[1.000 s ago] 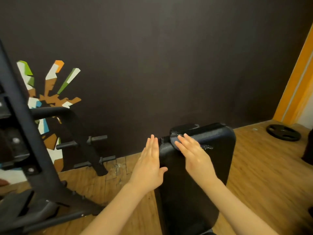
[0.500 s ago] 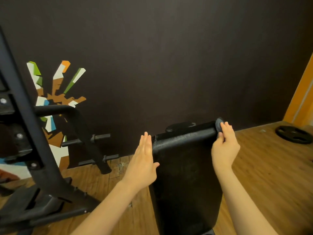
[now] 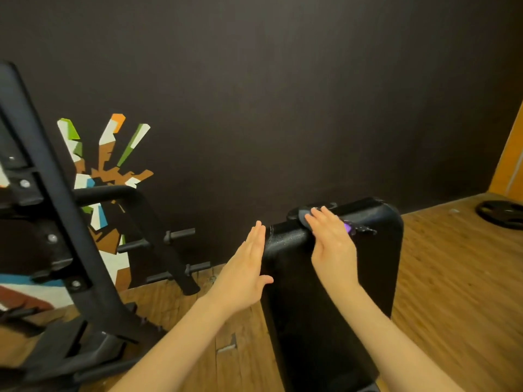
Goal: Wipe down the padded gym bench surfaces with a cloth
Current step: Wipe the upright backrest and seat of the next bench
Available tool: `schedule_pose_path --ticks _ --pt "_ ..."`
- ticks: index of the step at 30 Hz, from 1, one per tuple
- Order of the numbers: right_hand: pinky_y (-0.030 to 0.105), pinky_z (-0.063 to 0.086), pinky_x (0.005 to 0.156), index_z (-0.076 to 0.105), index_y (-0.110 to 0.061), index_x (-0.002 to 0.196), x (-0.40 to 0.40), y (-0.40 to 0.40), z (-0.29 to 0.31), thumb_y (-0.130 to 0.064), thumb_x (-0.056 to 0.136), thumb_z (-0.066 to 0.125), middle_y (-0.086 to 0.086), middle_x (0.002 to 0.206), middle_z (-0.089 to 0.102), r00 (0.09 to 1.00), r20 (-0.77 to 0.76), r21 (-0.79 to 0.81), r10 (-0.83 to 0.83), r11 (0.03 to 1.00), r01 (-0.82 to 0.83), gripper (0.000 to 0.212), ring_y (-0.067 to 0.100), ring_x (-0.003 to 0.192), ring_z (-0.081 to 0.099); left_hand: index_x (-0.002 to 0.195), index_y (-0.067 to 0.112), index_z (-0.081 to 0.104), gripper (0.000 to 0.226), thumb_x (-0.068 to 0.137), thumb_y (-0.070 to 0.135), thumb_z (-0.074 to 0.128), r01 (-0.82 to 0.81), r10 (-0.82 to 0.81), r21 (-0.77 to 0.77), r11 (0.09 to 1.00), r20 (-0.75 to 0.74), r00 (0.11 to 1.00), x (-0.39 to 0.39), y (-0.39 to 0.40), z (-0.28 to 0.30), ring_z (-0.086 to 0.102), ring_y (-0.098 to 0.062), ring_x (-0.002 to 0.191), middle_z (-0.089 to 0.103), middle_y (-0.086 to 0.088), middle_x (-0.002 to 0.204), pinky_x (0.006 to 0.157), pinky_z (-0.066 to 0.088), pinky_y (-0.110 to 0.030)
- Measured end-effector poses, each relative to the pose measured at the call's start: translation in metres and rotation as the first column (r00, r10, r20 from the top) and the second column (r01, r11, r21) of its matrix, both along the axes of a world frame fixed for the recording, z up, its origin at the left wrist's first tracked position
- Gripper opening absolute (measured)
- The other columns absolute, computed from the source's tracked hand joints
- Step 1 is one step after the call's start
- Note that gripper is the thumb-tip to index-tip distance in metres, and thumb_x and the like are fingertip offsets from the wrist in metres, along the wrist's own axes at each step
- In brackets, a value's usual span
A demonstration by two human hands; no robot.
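The black padded gym bench [image 3: 368,278] runs from the bottom centre up to its far end in mid-frame. My right hand [image 3: 331,244] lies flat, fingers straight, on the left part of that far end and presses a dark cloth [image 3: 358,228] with a purple patch onto the pad; most of the cloth is hidden under the hand. My left hand [image 3: 243,275] is flat and upright, its fingers straight, against the bench's left side edge.
A black metal rack frame [image 3: 56,222] with weight pegs [image 3: 181,233] stands at the left. A weight plate [image 3: 501,213] lies on the wooden floor at far right. A dark wall with a coloured mural is behind.
My right hand slid with the cloth from the bench's right top corner back leftward along the far end. My left hand stayed against the left edge.
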State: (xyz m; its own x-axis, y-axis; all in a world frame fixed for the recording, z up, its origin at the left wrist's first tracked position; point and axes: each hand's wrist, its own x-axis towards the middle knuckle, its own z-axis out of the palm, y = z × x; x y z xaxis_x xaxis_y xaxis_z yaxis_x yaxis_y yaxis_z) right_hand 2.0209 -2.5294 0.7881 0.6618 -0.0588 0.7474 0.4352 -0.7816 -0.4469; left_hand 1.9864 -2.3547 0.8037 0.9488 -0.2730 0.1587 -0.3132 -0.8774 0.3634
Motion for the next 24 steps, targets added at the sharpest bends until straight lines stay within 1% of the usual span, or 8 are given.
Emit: schedule_pose_path --ticks 3,5,7,9,12,15,21,24 --pt "0.042 0.038 0.099 0.064 -0.005 0.114 -0.014 0.029 -0.027 0.008 0.061 0.079 0.011 0.118 0.064 0.988 0.076 -0.113 0.135 0.986 -0.126 0.056 0.024 0.115 0.057 0.133 0.036 -0.029 0.104 0.089 0.025 0.065 -0.013 0.013 -0.022 1.0 0.027 1.0 -0.001 -0.001 -0.003 0.006 -0.01 0.145 -0.015 0.013 0.155 0.114 0.015 -0.024" --pt "0.035 0.04 0.1 0.064 -0.005 0.114 -0.022 0.029 -0.038 0.009 0.059 0.08 0.01 0.118 0.064 0.966 0.102 -0.152 0.237 0.963 -0.22 0.059 0.023 0.117 0.054 0.134 0.037 -0.03 0.106 0.089 0.024 0.065 -0.031 0.033 -0.044 0.999 0.029 0.999 -0.002 -0.002 -0.004 0.014 -0.011 0.144 -0.011 0.011 0.158 0.112 0.021 -0.022" --pt "0.026 0.03 0.11 0.062 -0.005 0.116 -0.021 0.015 -0.037 0.014 0.061 0.075 0.009 0.122 0.062 0.949 0.124 -0.244 0.291 0.936 -0.255 0.06 0.019 0.122 0.048 0.134 0.038 -0.03 0.107 0.089 0.024 0.066 -0.039 0.04 -0.056 0.998 0.017 0.999 -0.002 -0.002 -0.005 0.021 -0.012 0.143 -0.007 0.009 0.159 0.11 0.025 -0.022" --pt "0.021 0.022 0.113 0.06 -0.005 0.119 -0.01 -0.001 -0.019 0.016 0.07 0.064 0.009 0.123 0.06 0.95 0.156 -0.209 0.27 0.949 -0.235 0.053 0.015 0.125 0.044 0.134 0.038 -0.03 0.108 0.088 0.024 0.066 -0.038 0.039 -0.064 0.997 0.008 0.999 -0.001 -0.001 -0.004 0.026 -0.012 0.141 -0.005 0.009 0.159 0.108 0.028 -0.022" --pt "0.029 0.031 0.109 0.059 -0.005 0.121 0.006 -0.001 0.017 0.01 0.077 0.064 0.01 0.125 0.06 0.986 0.079 -0.091 0.148 0.986 -0.14 0.047 0.02 0.123 0.049 0.136 0.037 -0.029 0.108 0.088 0.023 0.066 -0.047 0.048 -0.095 0.994 0.011 0.999 -0.002 -0.002 -0.005 0.025 -0.011 0.141 -0.006 0.01 0.158 0.106 0.026 -0.019" --pt "0.038 0.034 0.103 0.063 -0.011 0.118 -0.006 0.028 0.011 0.006 0.064 0.078 0.006 0.122 0.062 0.981 -0.043 -0.218 0.187 0.957 -0.192 0.058 0.021 0.118 0.055 0.139 0.035 -0.028 0.108 0.089 0.022 0.066 -0.054 0.055 -0.105 0.993 0.009 0.998 -0.002 -0.002 -0.009 0.023 -0.01 0.142 -0.007 0.01 0.158 0.101 0.021 -0.011" --pt "0.032 0.037 0.099 0.066 -0.011 0.112 -0.029 0.026 -0.048 0.002 0.052 0.086 0.005 0.119 0.064 0.96 0.097 -0.321 0.263 0.921 -0.22 0.064 0.02 0.116 0.055 0.136 0.035 -0.028 0.104 0.09 0.016 0.063 -0.055 0.056 -0.097 0.994 0.003 0.998 0.0 -0.001 -0.01 0.035 -0.008 0.136 -0.01 0.008 0.159 0.084 0.025 0.005" --pt "0.041 0.041 0.098 0.065 -0.01 0.114 -0.026 0.03 -0.048 -0.007 0.073 0.075 0.008 0.121 0.063 0.952 0.166 -0.369 0.258 0.911 -0.182 0.042 0.022 0.121 0.05 0.135 0.036 -0.027 0.103 0.09 0.016 0.063 -0.054 0.055 -0.092 0.994 0.012 0.998 0.002 -0.001 -0.011 0.039 -0.01 0.134 -0.002 0.006 0.16 0.078 0.023 0.01"
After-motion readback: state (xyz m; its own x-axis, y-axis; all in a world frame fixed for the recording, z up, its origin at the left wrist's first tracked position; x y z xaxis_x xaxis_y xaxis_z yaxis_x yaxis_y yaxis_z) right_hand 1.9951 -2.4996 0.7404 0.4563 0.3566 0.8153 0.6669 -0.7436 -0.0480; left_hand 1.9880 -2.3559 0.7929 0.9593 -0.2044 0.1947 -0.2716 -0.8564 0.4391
